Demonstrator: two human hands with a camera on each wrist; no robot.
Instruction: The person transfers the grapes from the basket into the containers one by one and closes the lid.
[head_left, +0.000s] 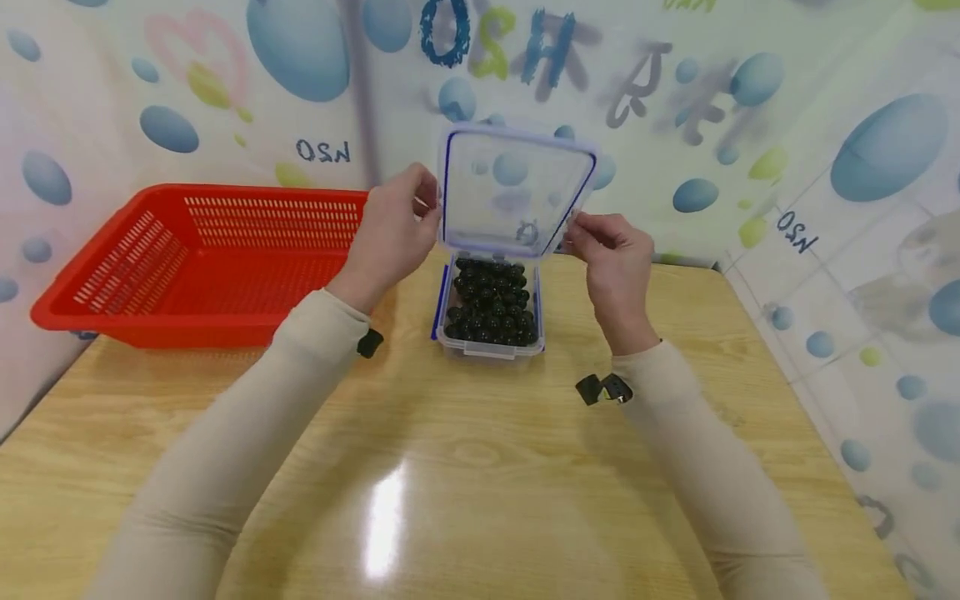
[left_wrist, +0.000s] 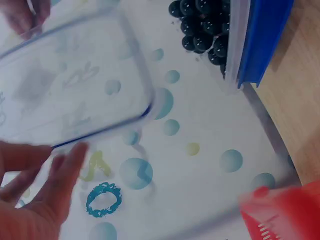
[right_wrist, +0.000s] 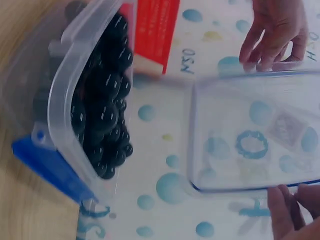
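A clear plastic lid [head_left: 517, 192] with a dark blue seal is held up, tilted, above the far end of a clear food container [head_left: 489, 350]. My left hand [head_left: 393, 229] pinches the lid's left edge between thumb and fingers. At the opposite edge, my right hand [head_left: 617, 262] pinches the lid the same way. Glossy dark grapes [head_left: 491, 304] fill the container, which stands uncovered on the table. Blue side clips [left_wrist: 267, 40] hang folded out from its walls. In the right wrist view both hands appear at the lid's two edges, apart from the container.
A red plastic basket [head_left: 202, 329] with slotted walls stands on the left of the wooden table [head_left: 480, 475]. Behind the table hangs a patterned sheet [head_left: 300, 125] with blue and green spots. A similar patterned surface [head_left: 862, 350] borders the right side.
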